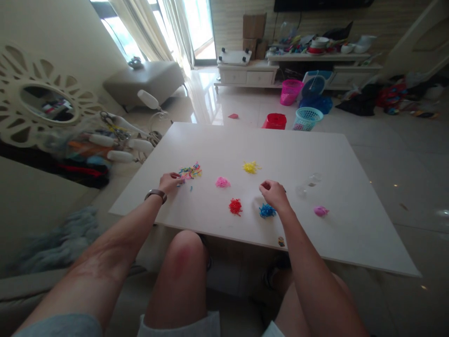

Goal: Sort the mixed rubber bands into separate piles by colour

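Two hands on white desk [351, 187]: left hand [170, 181] pinching at mixed-colour pile [190, 172]; right hand [274, 194] curled, fingertips together beside blue pile [267, 211]. Best pick single strands, keep colours apart.

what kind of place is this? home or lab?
Most likely a home living room: a low white table with small coloured piles, a grey ottoman by curtained windows, and a TV cabinet cluttered with household items, baskets on the tiled floor.
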Demonstrator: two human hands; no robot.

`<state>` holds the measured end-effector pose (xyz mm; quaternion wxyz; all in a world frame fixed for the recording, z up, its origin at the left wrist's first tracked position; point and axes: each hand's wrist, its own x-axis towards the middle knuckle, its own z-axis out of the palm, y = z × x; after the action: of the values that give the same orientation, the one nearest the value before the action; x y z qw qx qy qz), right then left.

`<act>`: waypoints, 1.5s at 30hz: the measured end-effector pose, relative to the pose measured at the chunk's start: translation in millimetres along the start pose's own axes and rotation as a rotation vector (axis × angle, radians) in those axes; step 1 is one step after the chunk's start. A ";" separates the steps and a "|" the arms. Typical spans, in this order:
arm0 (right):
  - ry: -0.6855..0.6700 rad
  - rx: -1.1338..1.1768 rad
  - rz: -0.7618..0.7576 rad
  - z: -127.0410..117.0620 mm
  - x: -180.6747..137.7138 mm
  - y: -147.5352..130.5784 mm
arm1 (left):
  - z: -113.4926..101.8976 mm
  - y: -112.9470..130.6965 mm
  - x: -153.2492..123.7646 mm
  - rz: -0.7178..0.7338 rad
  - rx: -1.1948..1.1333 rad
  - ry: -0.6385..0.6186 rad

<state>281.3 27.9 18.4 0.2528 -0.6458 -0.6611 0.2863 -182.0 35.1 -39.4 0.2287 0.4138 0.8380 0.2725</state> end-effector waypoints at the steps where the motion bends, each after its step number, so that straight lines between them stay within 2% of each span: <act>1: -0.003 -0.007 -0.001 0.3 0.4 0.3 | 2.1 -1.0 0.4 0.023 0.036 -0.013; 5: -0.020 -0.031 -0.001 1.6 1.2 1.6 | 6.9 0.2 -0.4 0.041 0.130 -0.022; 9: -0.018 -0.043 -0.013 1.2 -0.2 3.1 | 5.1 6.2 -3.2 0.017 0.092 -0.007; 14: -0.016 -0.037 -0.014 -1.3 -2.4 3.6 | -0.9 14.7 -6.1 -0.051 -0.087 0.027; 17: -0.021 -0.035 -0.015 -2.2 -2.8 3.8 | -3.1 21.3 -6.3 -0.102 -0.350 0.036; 20: -0.024 -0.029 -0.013 -2.8 -3.1 3.7 | -3.9 29.8 -7.1 -0.182 -0.711 -0.012; 23: -0.022 -0.028 -0.012 -3.5 -3.6 2.8 | -3.4 38.8 -10.2 -0.232 -0.885 -0.025; 30: -0.017 -0.004 -0.022 -4.3 -3.2 2.7 | 4.4 56.6 -19.6 -0.216 -0.975 -0.078; 37: -0.018 -0.003 -0.037 -3.4 -2.5 3.6 | 10.1 83.7 -29.3 -0.364 -1.048 -0.201; 41: -0.026 -0.003 -0.049 -3.1 -2.4 2.9 | 14.8 106.0 -45.3 -0.379 -1.101 -0.284; 45: -0.033 0.030 -0.073 -5.1 -4.2 -1.9 | 28.7 135.4 -75.1 -0.361 -1.201 -0.386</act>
<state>283.7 24.0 23.5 0.2617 -0.6124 -0.6841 0.2974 -45.9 50.3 38.4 0.6085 0.1084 0.5403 0.5711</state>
